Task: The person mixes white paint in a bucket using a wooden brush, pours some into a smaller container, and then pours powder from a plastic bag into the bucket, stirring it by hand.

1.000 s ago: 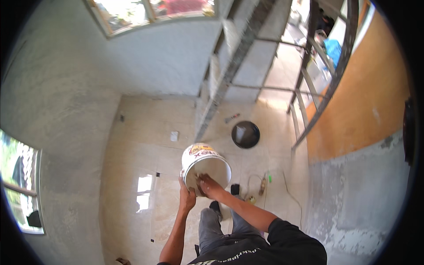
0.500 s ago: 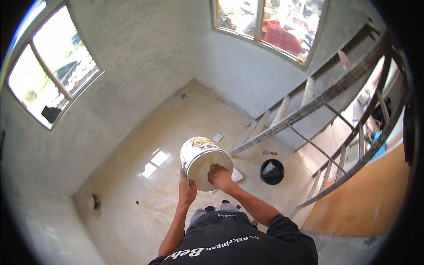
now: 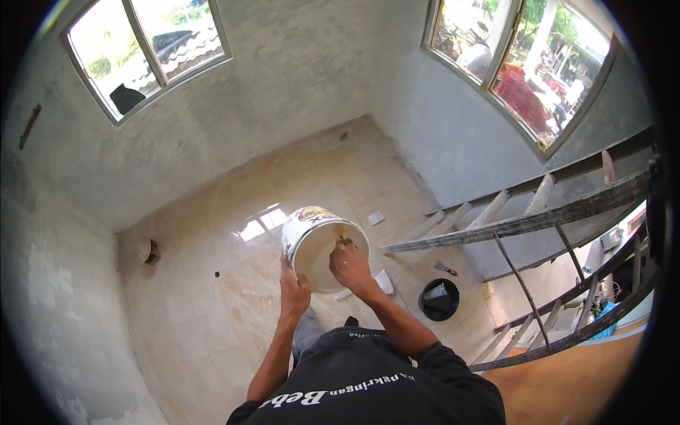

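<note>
A white plastic bucket (image 3: 309,265) with a coloured print on its outside hangs tilted in front of me, its mouth turned toward me. My left hand (image 3: 293,289) grips its left rim, thumb inside and fingers along the outer wall. Inside the mouth is my right hand (image 3: 348,263), closed around something slim and brownish that reaches toward the upper inner wall; its kind is unclear. Pale residue coats the bucket's inside.
A wooden stepladder (image 3: 524,219) stands open on the right. Near its foot are a black basin (image 3: 439,299) and a scraper (image 3: 446,268). A small white piece (image 3: 376,218) lies on the tiled floor. A brown object (image 3: 149,251) sits by the left wall.
My view has turned left, so the windows and ladder appear farther right. The bucket's mouth faces me more. My right hand remains inside it, with the slim thing now showing above the fingers.
</note>
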